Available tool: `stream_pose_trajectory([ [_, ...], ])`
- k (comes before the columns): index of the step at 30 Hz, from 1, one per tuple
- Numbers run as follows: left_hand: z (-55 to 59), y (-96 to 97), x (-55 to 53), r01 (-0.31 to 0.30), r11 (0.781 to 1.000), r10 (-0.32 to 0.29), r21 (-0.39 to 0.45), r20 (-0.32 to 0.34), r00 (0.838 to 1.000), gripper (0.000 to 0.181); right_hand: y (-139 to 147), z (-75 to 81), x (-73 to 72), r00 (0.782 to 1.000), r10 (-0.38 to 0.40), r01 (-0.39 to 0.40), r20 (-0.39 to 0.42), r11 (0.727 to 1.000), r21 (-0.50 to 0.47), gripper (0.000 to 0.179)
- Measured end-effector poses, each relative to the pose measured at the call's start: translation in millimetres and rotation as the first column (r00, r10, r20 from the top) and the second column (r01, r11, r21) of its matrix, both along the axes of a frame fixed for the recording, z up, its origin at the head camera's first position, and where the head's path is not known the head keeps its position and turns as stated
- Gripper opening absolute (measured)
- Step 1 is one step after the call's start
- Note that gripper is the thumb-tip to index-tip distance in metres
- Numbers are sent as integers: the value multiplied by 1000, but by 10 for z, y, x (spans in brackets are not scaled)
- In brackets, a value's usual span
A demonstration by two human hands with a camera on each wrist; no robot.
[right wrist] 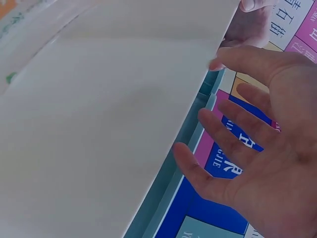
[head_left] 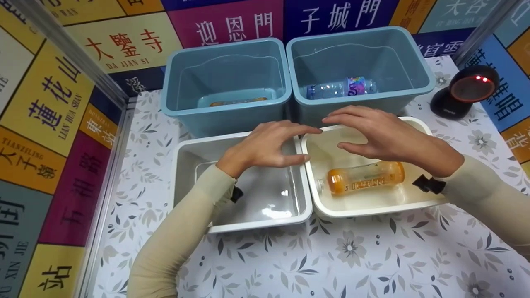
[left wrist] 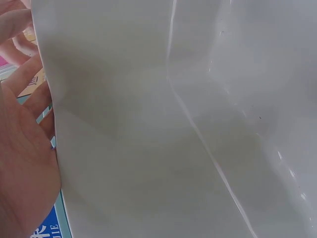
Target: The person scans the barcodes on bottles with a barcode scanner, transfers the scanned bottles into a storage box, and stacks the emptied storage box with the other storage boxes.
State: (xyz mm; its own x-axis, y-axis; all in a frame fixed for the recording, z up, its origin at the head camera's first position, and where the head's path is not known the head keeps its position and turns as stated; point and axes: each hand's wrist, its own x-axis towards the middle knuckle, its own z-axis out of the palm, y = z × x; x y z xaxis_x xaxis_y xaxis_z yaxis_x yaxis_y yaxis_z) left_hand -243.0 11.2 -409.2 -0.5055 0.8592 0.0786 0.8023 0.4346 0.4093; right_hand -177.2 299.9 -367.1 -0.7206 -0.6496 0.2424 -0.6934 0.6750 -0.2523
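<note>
Both hands hover over the two front bins, fingers spread and holding nothing. My left hand (head_left: 271, 142) is above the white bin (head_left: 242, 227) at front left, its fingertips pointing toward the seam between the bins. My right hand (head_left: 379, 132) hangs over the cream bin (head_left: 372, 211) at front right. Under it, a plastic bottle with orange ends (head_left: 366, 178) lies on its side on that bin's floor. In the left wrist view the palm (left wrist: 25, 158) appears beside the bin wall. The right wrist view shows the right fingers (right wrist: 198, 173) loosely parted.
Behind stand two blue bins; the left bin (head_left: 225, 109) contains an orange item (head_left: 238, 102), the right bin (head_left: 360, 94) a clear bottle with a purple label (head_left: 341, 88). A black device with red lights (head_left: 463, 91) stands at right on the floral tabletop (head_left: 348, 256). Printed panels surround it.
</note>
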Motion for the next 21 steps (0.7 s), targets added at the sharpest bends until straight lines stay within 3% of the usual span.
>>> stream_pose_trajectory([
  [21, -14, 3, -11, 8, 1000, -8, -1, 3, 1000, 62, 32, -65, 106, 1000, 20, -20, -8, 1000, -14, 61],
])
